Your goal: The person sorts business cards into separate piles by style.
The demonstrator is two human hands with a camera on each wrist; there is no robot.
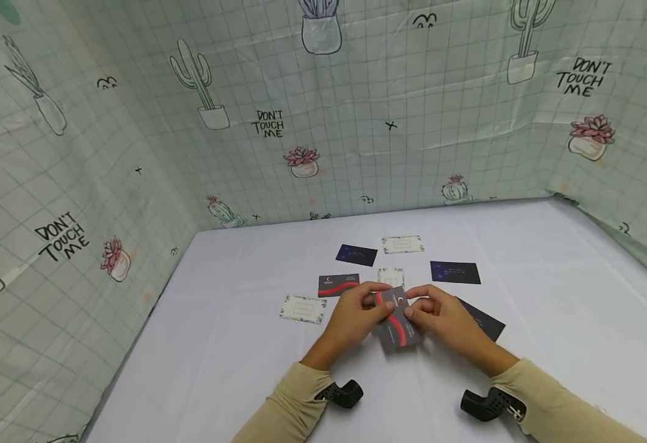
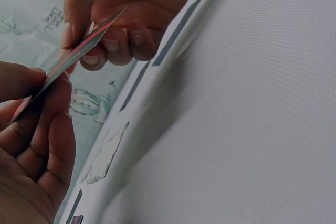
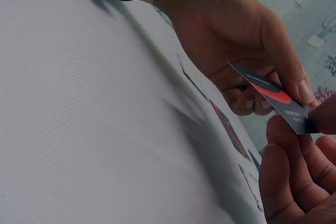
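A dark grey business card (image 1: 399, 329) with a red wavy stripe is held over the white table by both hands. My left hand (image 1: 356, 312) pinches its left edge, thumb on the printed face and fingers beneath. On the opposite edge, my right hand (image 1: 441, 317) pinches it between thumb and fingers. Seen nearly edge-on in the left wrist view, the card (image 2: 86, 48) slants between the hands, above its shadow. The right wrist view shows the red stripe and small white print on the card (image 3: 275, 98). Just beyond the fingertips lies a white leaf-bordered card (image 1: 391, 276).
Around the hands lie another red-striped card (image 1: 338, 285), white leaf-bordered cards at left (image 1: 303, 309) and back (image 1: 402, 244), and dark blue cards at back (image 1: 356, 254) and right (image 1: 455, 272). A dark card (image 1: 486, 321) is partly behind the right hand. A patterned curtain (image 1: 356, 154) borders the table.
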